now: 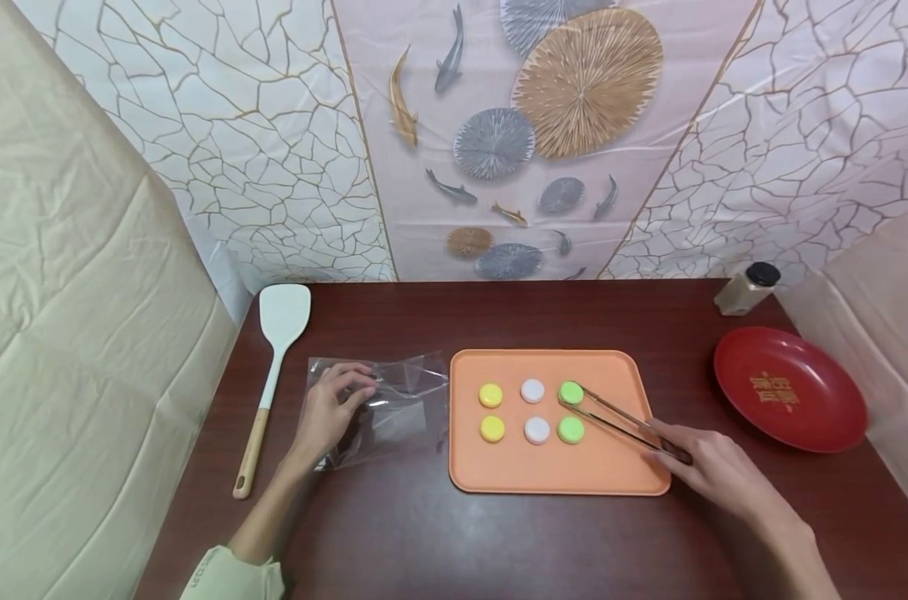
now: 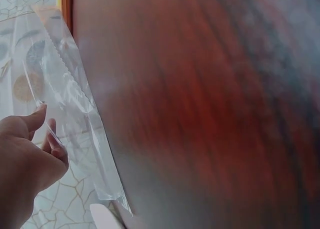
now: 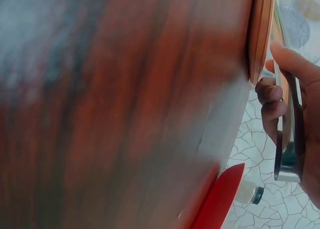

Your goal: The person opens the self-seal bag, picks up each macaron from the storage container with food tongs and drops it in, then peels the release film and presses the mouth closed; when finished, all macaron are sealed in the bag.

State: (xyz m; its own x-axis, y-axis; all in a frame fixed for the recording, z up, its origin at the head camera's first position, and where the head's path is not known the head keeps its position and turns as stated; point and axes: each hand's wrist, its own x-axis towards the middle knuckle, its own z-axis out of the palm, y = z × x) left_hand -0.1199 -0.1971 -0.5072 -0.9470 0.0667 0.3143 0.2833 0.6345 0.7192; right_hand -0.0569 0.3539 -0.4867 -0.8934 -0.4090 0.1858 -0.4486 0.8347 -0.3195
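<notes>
My left hand [image 1: 333,408] holds the clear plastic bag [image 1: 416,383] lying left of the tray. In the left wrist view, the bag's edge [image 2: 75,79] runs between thumb and fingers. My right hand [image 1: 716,467] grips metal tongs [image 1: 611,423] over the orange tray [image 1: 551,475]. The tong tips straddle the farther green macaron-like disc [image 1: 570,392]; whether they squeeze it I cannot tell. A nearer green disc [image 1: 570,430], two white discs [image 1: 536,431] and two yellow discs [image 1: 492,429] lie on the tray. In the right wrist view, the tongs [image 3: 287,164] sit between thumb and fingers.
A white spatula [image 1: 284,317] with a wooden handle lies at the far left. On the right stands a red plate [image 1: 814,375] with gold characters, leaning against the side. Behind it is a black-lidded jar [image 1: 746,290]. Patterned cloth [image 1: 296,167] walls the back.
</notes>
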